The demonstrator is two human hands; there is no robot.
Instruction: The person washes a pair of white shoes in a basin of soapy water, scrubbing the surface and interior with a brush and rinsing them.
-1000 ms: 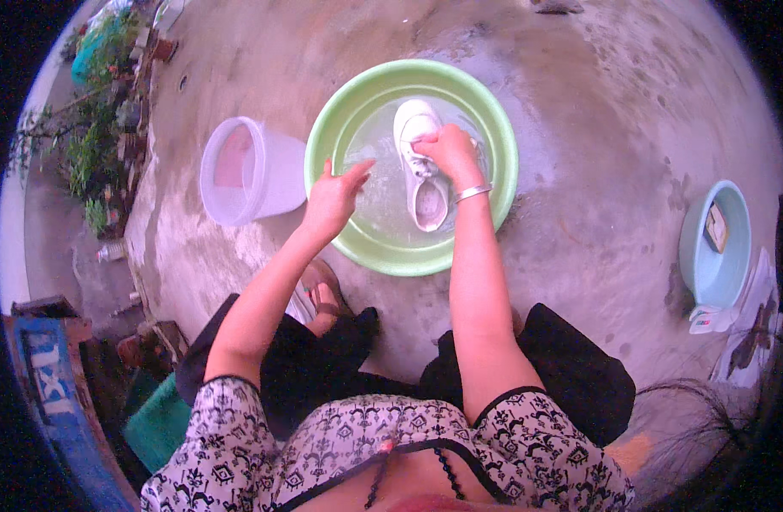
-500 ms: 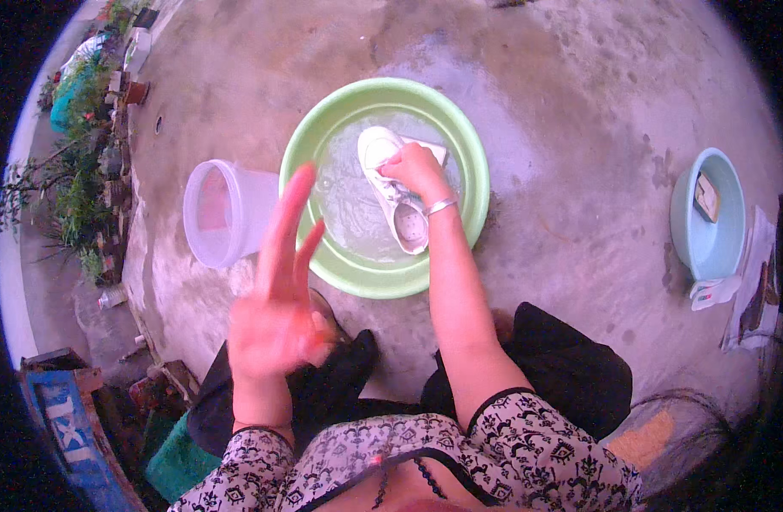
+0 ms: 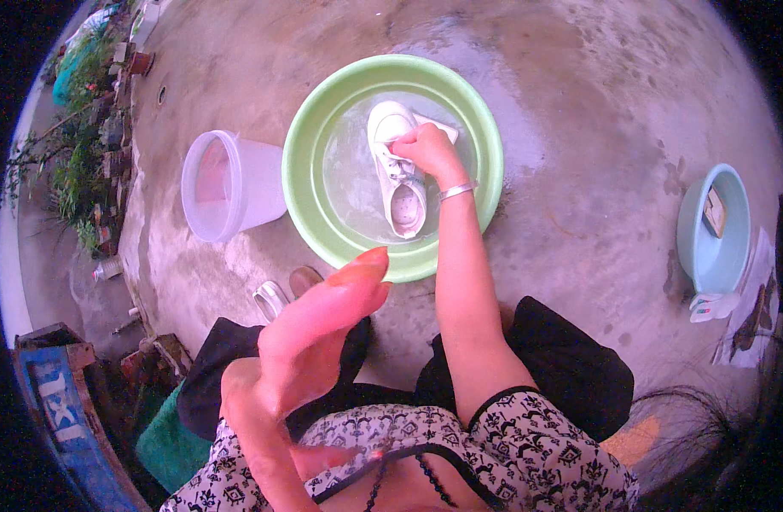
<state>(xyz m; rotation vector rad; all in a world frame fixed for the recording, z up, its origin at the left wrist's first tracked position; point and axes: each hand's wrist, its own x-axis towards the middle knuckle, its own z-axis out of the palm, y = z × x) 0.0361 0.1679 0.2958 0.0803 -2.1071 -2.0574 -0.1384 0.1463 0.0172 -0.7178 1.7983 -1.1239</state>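
Observation:
A white lace-up canvas shoe [image 3: 391, 164] lies in a round green basin [image 3: 299, 218] with shallow, cloudy water, its toe pointing away from me. My right hand [image 3: 432, 154] is closed on the side of the shoe near the laces, with a silver bracelet at the wrist. Partly behind that hand, a flat white piece [image 3: 445, 127] lies beside the toe; its kind is unclear. My left hand [image 3: 315, 320] is raised over my lap near the basin's front rim. It looks wet, bent at the wrist, fingers stretched out and holding nothing.
A translucent plastic bucket [image 3: 253, 186] lies tipped beside the basin on the left. A light blue basin [image 3: 697, 235] at the right contains a brush-like block [image 3: 714, 211]. Another white shoe [image 3: 270, 299] rests by my left foot. Potted plants [image 3: 78, 179] line the far left.
My left hand has swung from upright, spread fingers to a bent wrist with fingers toward the basin. The right hand still grips the shoe. The view has shifted slightly, revealing the other white shoe.

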